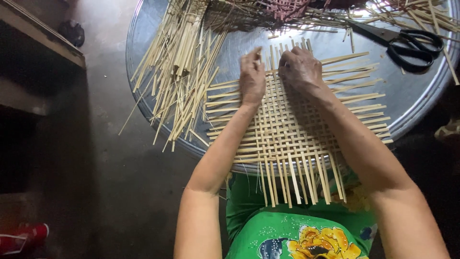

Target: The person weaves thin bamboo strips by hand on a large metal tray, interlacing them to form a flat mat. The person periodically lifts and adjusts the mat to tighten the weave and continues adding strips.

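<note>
I see the woven mat (292, 129) lying flat on the round metal surface (412, 96), its near edge overhanging the lap. My left hand (252, 79) pinches a strip at the far edge; my right hand (300, 67) presses down with curled fingers — likely to steady the weave. Loose strips (179, 67) lie piled left, scissors (407, 41) right.

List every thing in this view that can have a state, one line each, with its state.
Woven bamboo mat: partly woven, strip ends loose on every side, lying flat on the round metal tray.
Left hand: pressing on the mat's far edge, fingers bent on a strip.
Right hand: pressing down on the mat's far edge.
Loose bamboo strips: piled unwoven on the tray's left.
Black scissors: shut, lying flat.
</note>
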